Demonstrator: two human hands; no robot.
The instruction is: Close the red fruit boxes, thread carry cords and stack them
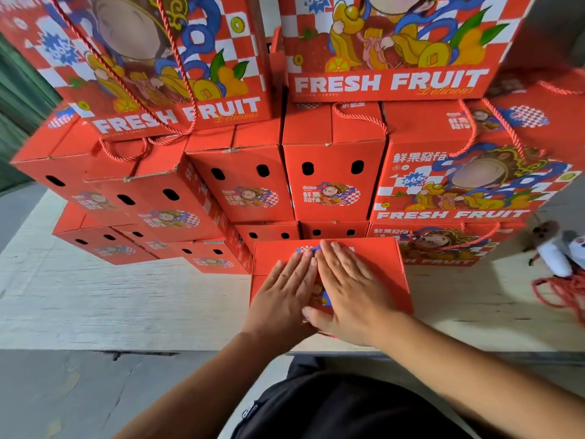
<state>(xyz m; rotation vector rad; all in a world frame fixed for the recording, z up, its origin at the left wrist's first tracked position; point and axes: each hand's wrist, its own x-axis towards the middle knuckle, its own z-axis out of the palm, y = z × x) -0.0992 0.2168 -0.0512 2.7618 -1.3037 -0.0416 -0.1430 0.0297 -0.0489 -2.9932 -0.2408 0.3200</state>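
A red fruit box lies on the pale wooden table right in front of me. My left hand and my right hand press flat on its top flaps, fingers straight and side by side. Behind it rises a stack of closed red fruit boxes, several layers high, some with red carry cords threaded through their tops. A bundle of loose red cords lies on the table at the far right.
A white and grey object sits at the right edge beside the loose cords. The table's front edge runs just below my wrists, with grey floor beneath. Bare tabletop lies left of the box.
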